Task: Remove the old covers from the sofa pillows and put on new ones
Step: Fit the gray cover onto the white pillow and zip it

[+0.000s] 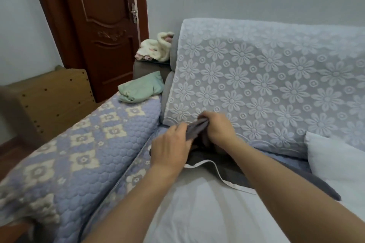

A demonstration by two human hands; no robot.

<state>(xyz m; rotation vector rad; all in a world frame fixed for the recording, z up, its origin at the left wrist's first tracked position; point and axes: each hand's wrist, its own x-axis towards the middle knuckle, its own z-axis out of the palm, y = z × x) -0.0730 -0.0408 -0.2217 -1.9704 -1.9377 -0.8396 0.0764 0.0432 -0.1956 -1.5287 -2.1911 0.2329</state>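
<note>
Two hands (194, 138) on gray cover (197, 127), floral sofa (256, 85), brown door (106, 25).

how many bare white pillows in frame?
2. One pillow lies in front, with both hands pulling a grey cover at its far end. The other pillow leans against the sofa back at right, cut off by the frame edge. More may be hidden.

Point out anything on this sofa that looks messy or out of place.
A crumpled green cloth lies loose at the far end of the sofa arm, and a heap of cream clothes sits beyond it. The grey cover is bunched between both hands, the left hand and the right hand, which fits the job.
</note>
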